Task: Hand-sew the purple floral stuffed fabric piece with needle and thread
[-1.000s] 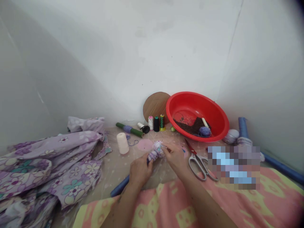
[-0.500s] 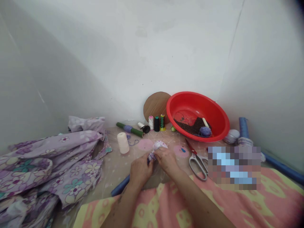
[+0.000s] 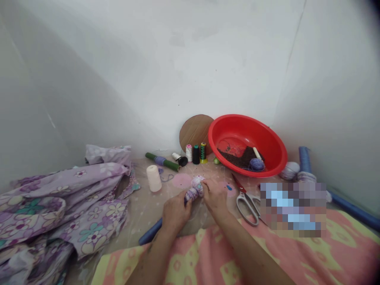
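Observation:
My left hand is closed around a blue stick, whose lower end sticks out to the left below the wrist. Its upper end is wound with white-and-purple floral cloth in a rounded knob. At the right side of that knob, the fingers of my right hand are pinched on the cloth. A cream thread cone stands to the left of my hands. Scissors with grey handles lie just right of my right hand.
A red basin holds dark material and a purple yarn ball. Several thread spools stand by a cardboard disc. Floral fabric is heaped left; a pink-yellow cloth lies in front. A green stick lies behind.
My right hand has shifted right, from the front of the wrapped cloth to its right side, uncovering more of it. My left hand has stayed in place.

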Motion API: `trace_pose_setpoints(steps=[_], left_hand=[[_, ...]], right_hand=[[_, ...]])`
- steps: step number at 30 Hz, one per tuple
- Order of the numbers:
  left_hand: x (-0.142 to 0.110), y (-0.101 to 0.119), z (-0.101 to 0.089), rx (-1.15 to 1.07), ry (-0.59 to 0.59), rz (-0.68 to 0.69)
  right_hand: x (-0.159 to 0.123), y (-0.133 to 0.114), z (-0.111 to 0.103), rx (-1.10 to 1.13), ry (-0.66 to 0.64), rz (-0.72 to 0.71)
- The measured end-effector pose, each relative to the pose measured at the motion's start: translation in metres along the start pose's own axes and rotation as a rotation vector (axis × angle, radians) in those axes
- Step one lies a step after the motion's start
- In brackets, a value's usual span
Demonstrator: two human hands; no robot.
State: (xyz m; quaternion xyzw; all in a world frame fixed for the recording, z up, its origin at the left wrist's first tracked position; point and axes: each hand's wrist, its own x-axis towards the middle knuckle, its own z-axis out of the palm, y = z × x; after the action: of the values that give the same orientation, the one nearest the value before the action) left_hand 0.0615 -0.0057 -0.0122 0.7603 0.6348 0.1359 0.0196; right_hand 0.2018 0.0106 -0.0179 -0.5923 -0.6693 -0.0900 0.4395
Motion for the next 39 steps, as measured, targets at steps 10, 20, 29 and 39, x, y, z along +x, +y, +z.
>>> trace_pose_setpoints(steps=[10, 20, 29, 39], left_hand=[[0.0, -0.001, 0.001, -0.035, -0.003, -0.005], [0.001, 0.0, -0.001, -0.057, -0.018, -0.055], [0.011, -0.011, 0.004, -0.086, -0.017, -0.085], [0.012, -0.012, 0.003, -0.095, -0.024, -0.088]], right_hand=[[0.002, 0.002, -0.01, -0.017, 0.067, 0.096], [-0.004, -0.011, -0.012, 0.059, -0.103, 0.216], [-0.012, -0.013, 0.0, 0.167, -0.367, 0.194], [-0.015, -0.011, 0.005, 0.157, -0.401, 0.193]])
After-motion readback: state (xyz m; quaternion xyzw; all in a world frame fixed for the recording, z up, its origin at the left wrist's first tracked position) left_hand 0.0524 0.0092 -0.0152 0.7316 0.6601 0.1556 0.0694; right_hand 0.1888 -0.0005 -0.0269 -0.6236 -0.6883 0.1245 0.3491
